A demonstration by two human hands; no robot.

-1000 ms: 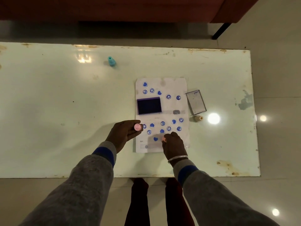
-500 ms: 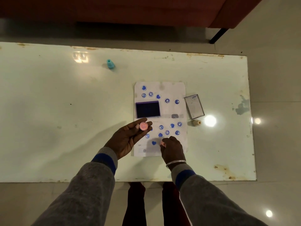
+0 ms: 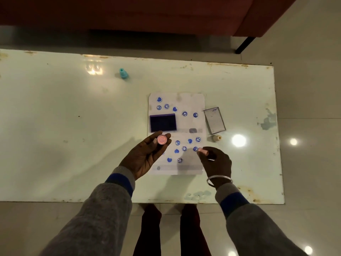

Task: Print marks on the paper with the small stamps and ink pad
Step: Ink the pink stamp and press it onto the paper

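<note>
Left hand [image 3: 147, 154] pinches a small round pink plastic stamp [image 3: 162, 139], face up, above the white stamped paper sheet [image 3: 186, 124]; judged light, rigid, best gripped by its sides, clear of the inked face.

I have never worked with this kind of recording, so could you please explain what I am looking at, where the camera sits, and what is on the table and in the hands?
No machine here: a person works with bare hands, filmed by a camera on their head looking down. On the pale table lies a sheet of paper covered with blue stamped hearts and smiley faces. An open dark-blue ink pad rests on the paper; its clear lid lies beside the paper's right edge. A teal stamp stands far back; a cream stamp lies near the lid. The left hand holds a round pink piece, face up, possibly a cap. The right hand grips a pink stamp.
</note>
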